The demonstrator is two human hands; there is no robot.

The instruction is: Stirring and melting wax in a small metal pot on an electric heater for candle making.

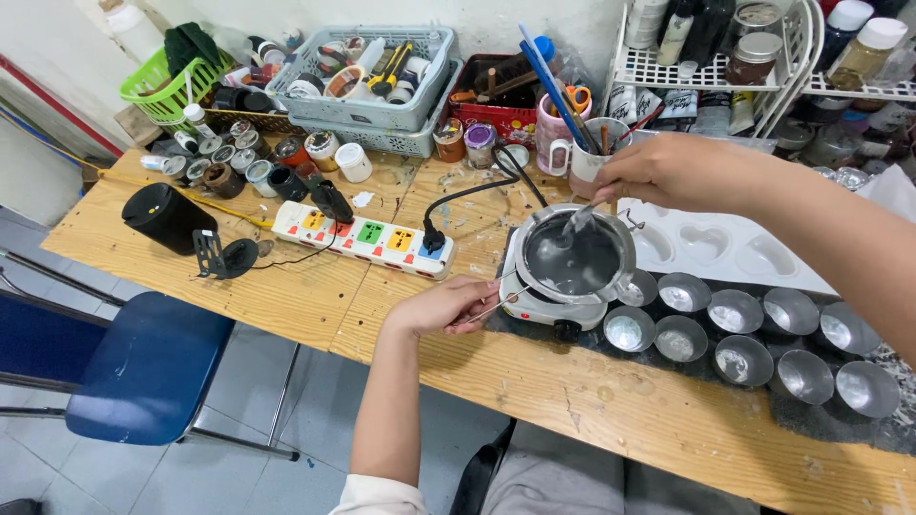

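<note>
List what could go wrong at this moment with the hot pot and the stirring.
1. The left hand steadies the metal pot only by its thin wire handle; a slip could tip the grey liquid.
2. The pot sits on a small white hotplate near the table edge, close to the lap.
3. The right hand stirs near the power strip; splashes could reach it.

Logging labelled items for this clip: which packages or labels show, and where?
Red printed box: back of table, behind the jars, holding tools.
Brown-filled clear jar with silver lid: white wire shelf, upper right.
Small white-lidded bottle with pale label: left, beside the green basket.
</note>
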